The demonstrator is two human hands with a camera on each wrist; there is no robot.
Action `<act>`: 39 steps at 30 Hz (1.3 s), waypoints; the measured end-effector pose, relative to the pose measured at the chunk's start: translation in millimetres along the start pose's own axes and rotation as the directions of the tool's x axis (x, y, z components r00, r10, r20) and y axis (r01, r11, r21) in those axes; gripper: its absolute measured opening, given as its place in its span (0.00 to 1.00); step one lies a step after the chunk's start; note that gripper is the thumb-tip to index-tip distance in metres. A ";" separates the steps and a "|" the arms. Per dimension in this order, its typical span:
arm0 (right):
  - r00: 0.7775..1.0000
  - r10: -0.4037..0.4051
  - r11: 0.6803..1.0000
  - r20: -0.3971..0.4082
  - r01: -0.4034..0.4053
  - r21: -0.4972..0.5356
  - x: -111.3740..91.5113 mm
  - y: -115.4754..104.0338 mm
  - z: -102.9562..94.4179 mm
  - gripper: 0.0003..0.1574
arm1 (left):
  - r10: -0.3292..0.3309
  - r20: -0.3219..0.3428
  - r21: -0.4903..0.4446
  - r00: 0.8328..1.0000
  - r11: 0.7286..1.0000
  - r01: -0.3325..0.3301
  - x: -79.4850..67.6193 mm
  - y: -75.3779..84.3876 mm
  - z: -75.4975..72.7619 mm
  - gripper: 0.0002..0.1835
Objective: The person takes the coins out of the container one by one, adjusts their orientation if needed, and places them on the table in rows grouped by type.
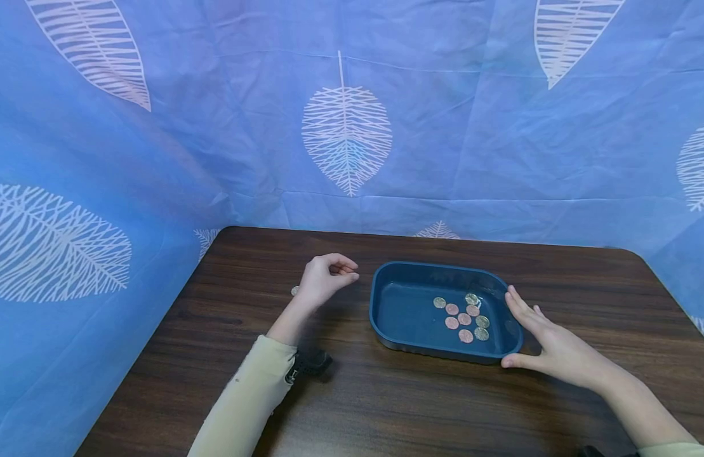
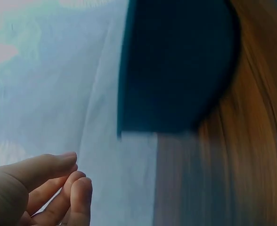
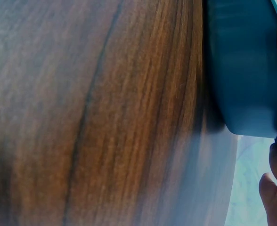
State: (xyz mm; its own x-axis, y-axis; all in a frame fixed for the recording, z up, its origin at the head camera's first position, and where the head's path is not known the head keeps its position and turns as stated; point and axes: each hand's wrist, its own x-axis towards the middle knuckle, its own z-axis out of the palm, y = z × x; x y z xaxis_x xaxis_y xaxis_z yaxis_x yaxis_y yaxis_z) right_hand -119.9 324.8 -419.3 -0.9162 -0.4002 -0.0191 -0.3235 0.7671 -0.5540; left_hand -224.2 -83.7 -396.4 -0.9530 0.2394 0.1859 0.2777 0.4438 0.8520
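"Head view first: where are the coins (image 1: 464,319)?"

"Most lie in the blue tray (image 1: 409,304), copper-coloured and yellowish ones grouped toward its right side. A lone coin (image 1: 295,291) sits on the worktop (image 1: 386,406), partly hidden by the left hand (image 1: 320,281)."

"And how are the hands?"

"The right hand (image 1: 548,339) has its fingers spread and fairly straight, touching the tray's right end. The left is near the tray's other end, fingers bent toward the thumb."

"Pinching anything?"

"I can't tell; in the left wrist view the tips come close together."
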 end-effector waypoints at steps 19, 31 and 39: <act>0.999 -0.035 0.999 -0.019 0.035 -0.011 -1.3 -0.4 2.6 0.67 | 0.110 0.256 -0.158 0.961 0.985 -0.071 15.7 54.6 83.3 0.07; 0.988 -0.138 0.986 -0.072 0.130 -0.108 -1.2 3.5 6.1 0.67 | 0.043 0.398 -0.147 0.916 0.989 0.017 25.2 63.5 142.9 0.08; 0.979 -0.183 0.963 -0.087 0.161 -0.215 -0.5 3.2 2.7 0.67 | -0.071 0.424 -0.095 0.903 0.988 0.122 22.6 54.9 157.3 0.05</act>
State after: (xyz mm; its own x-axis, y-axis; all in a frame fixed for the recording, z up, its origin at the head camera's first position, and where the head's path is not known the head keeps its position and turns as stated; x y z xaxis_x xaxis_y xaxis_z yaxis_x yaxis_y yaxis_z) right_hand -119.9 326.0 -423.4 -0.8588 -0.4883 0.1550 -0.5095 0.7824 -0.3581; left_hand -211.4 82.0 -422.4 -0.8287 0.5508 -0.0998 0.1467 0.3857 0.9109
